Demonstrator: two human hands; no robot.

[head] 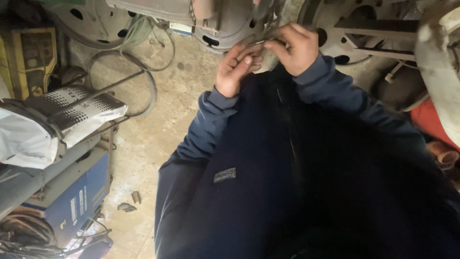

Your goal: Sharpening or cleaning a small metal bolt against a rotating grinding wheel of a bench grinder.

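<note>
A blue welding machine [72, 196] with loose cables [43, 237] crowds the concrete floor [143, 144] on the person's left, and wheel rims [225, 29] lean ahead; the cables could catch a foot. Both hands meet in front of the dark jacket [268, 172]. The left hand [235, 69] and right hand [297, 48] pinch a thin metal piece [262, 42] between closed fingers, held up near the rims. It is small and poorly lit, so a slackened grip could drop it among the clutter.
</note>
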